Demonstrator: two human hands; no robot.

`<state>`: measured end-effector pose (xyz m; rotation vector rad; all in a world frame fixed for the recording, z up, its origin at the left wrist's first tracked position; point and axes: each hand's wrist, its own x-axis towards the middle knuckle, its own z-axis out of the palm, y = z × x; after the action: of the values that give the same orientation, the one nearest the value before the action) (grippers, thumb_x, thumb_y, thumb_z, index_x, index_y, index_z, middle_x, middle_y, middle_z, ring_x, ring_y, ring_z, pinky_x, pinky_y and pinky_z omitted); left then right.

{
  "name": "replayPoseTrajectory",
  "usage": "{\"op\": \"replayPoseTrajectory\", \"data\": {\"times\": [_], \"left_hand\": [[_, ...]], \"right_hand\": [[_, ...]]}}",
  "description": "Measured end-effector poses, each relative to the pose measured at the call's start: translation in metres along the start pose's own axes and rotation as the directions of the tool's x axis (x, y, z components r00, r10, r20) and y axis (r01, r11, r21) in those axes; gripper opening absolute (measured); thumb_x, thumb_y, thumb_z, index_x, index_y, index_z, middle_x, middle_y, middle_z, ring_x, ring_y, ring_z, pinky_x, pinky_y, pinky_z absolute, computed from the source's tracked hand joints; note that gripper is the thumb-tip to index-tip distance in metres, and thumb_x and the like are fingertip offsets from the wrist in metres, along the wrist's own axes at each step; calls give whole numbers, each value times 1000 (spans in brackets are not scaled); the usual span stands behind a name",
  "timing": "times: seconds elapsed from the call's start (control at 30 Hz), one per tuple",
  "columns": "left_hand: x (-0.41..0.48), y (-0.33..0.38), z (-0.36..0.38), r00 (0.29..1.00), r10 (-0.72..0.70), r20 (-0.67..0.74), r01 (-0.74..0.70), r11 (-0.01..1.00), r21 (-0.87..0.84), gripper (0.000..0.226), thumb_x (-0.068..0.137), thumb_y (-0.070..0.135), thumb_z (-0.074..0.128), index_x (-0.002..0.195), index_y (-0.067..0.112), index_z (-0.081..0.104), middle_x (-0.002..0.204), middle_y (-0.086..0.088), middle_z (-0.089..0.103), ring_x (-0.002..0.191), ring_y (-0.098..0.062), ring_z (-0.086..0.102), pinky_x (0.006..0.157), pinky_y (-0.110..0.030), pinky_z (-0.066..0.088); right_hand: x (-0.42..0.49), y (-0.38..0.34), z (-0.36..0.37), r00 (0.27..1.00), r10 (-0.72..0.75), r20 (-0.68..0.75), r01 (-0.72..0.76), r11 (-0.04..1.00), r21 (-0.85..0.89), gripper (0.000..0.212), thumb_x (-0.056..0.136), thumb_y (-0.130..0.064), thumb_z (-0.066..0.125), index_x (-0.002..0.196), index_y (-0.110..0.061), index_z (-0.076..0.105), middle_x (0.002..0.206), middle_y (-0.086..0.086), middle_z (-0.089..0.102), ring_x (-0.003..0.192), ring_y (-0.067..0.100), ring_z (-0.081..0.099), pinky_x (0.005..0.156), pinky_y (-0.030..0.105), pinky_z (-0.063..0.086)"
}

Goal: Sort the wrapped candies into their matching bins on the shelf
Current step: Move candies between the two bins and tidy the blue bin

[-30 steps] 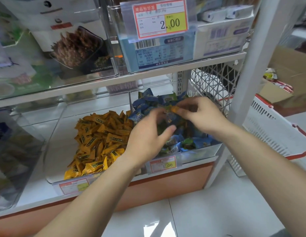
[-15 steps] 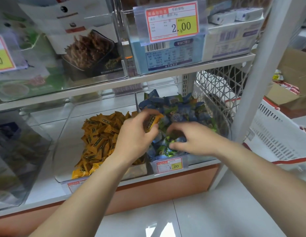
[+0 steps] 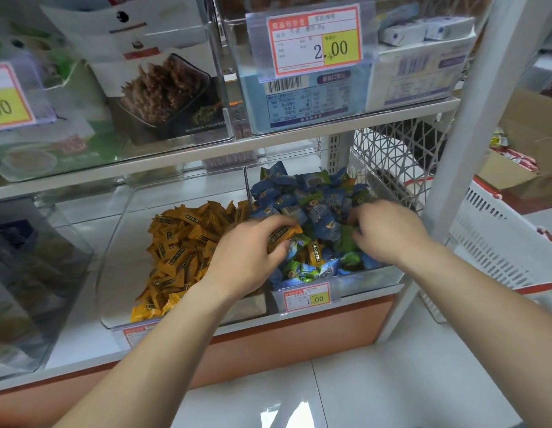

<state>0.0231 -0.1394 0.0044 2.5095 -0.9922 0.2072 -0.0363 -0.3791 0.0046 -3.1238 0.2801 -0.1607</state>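
Note:
Two clear bins stand side by side on the low shelf. The left bin (image 3: 114, 267) holds a heap of orange wrapped candies (image 3: 179, 251). The right bin (image 3: 370, 281) is piled with blue and green wrapped candies (image 3: 302, 196), and one stray orange candy (image 3: 314, 253) lies among them. My left hand (image 3: 246, 257) hovers over the divide between the bins and pinches an orange candy (image 3: 282, 235) between thumb and fingers. My right hand (image 3: 382, 230) reaches into the blue and green pile with curled fingers; its fingertips are hidden among the wrappers.
A white shelf post (image 3: 466, 125) rises just right of the right bin, with a white and red basket (image 3: 500, 242) beyond it. The upper shelf (image 3: 268, 143) overhangs the bins and carries boxed goods. Price tags (image 3: 307, 296) clip to the bin fronts. Another clear bin (image 3: 27, 273) stands at far left.
My right hand passed an orange candy to my left, then dropped back into the blue and green pile. My left hand now holds that candy low over the bin divide.

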Motion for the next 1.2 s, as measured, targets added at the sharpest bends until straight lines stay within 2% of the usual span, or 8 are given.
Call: {"op": "replayPoseTrajectory", "data": {"times": [0.07,0.13,0.23,0.33,0.5,0.8,1.1,1.2], "left_hand": [[0,-1,-1,1000,-9,1,9,1000,-8,33,94,40,59,126,43,55,116,10,69,106,-14,63,83,-38,54],[0,-2,0,1000,-14,0,14,1000,-10,33,94,39,58,126,42,55,115,9,69,105,-14,63,83,-38,54],[0,-2,1,1000,-15,3,15,1000,-6,34,94,39,58,127,41,55,116,9,69,106,-14,63,86,-38,54],[1,-2,2,1000,-15,8,15,1000,-2,34,94,40,57,128,41,55,117,10,69,106,-13,63,86,-37,54],[1,-4,1,1000,-23,-11,23,1000,-5,33,94,41,56,127,41,56,112,11,69,101,-11,63,82,-35,54],[2,-7,4,1000,-21,-13,21,999,-36,33,94,41,56,127,40,57,117,13,68,105,-9,63,86,-35,54],[2,-9,5,1000,-21,-6,21,997,-72,32,93,40,57,125,41,58,117,15,68,104,-7,62,85,-33,54],[3,-10,4,1000,-22,4,23,997,-74,32,93,41,57,125,42,58,117,16,68,103,-6,63,83,-31,53]], "right_hand": [[1,-2,-4,987,-16,-163,12,1000,-24,20,86,-24,61,104,-21,69,101,8,62,96,34,61,65,34,46],[2,-10,-7,959,-60,-276,105,983,148,17,85,-23,64,100,-23,71,100,4,64,94,32,61,70,36,50],[1,-26,-2,965,-238,-108,261,867,425,15,90,-24,62,101,-27,72,100,-5,71,92,18,64,80,35,53],[7,-32,15,966,-243,92,186,894,407,20,92,-35,63,107,-24,70,103,-3,71,97,21,64,82,38,54],[18,-33,21,960,-197,200,112,922,371,44,84,-47,70,123,-26,66,110,-2,71,101,23,65,82,38,55],[22,-41,23,933,-180,311,11,878,478,66,83,-34,75,143,-25,48,135,-2,60,117,22,59,94,32,50],[24,-45,26,924,-169,342,-94,766,635,41,82,-28,76,121,-22,64,104,-5,66,97,18,64,74,26,45],[23,-48,26,914,-179,364,-58,830,555,24,84,-36,72,105,-27,65,91,-7,67,89,18,64,64,26,45]]}}
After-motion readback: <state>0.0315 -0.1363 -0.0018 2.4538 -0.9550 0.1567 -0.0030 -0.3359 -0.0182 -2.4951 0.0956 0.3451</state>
